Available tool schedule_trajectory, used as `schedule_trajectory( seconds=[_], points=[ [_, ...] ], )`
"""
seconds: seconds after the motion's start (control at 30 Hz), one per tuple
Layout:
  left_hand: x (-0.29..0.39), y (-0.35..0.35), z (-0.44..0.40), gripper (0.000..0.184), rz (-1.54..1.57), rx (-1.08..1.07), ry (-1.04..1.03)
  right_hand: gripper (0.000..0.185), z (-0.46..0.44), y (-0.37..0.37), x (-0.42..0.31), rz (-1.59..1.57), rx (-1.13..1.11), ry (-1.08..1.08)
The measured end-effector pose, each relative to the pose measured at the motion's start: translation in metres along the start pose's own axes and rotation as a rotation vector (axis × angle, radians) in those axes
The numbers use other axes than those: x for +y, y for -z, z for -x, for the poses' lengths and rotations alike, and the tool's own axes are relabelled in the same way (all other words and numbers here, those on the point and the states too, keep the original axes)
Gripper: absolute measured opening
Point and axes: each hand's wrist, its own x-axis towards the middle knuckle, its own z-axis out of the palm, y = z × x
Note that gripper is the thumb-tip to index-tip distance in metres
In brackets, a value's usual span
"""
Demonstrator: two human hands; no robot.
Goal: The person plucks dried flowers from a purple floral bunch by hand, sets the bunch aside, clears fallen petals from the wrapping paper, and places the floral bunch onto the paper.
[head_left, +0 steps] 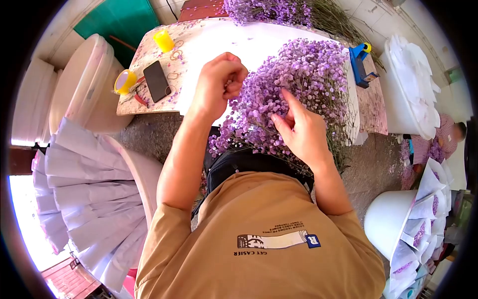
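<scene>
A big bunch of small purple flowers (279,84) lies across white paper (201,45) on the table, its blossoms hanging over the near edge. At the bunch's left side, my left hand (221,82) is closed, fingers curled in; whatever they may hold is hidden. Over the blossoms, my right hand (303,132) has its index finger stretched out and its thumb apart. It touches or hovers just above the flowers; I cannot tell which. Nothing shows between those fingers.
On the table's left lie a phone (157,81), yellow tape rolls (163,41) and red-handled cutters (140,98). A blue tape dispenser (361,67) stands right. More purple flowers (271,11) lie behind. Tubs of paper wraps (89,184) flank me. Another person (438,137) is at far right.
</scene>
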Motion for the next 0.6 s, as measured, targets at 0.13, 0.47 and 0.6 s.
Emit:
schedule_trajectory(
  seconds=[0.13,0.47,0.6],
  points=[
    [0.017,-0.015,0.012,0.007,0.086,-0.122,0.016,0.074,-0.002,0.004,0.002,0.056,-0.058,-0.074],
    [-0.012,-0.014,-0.025,0.026,-0.79,-0.05,-0.151,0.073,0.0,0.012,0.005,-0.153,-0.049,-0.119],
    [-0.013,-0.02,-0.041,0.023,-0.911,-0.024,-0.222,0.074,0.0,0.011,0.007,-0.169,-0.033,-0.107]
  ],
)
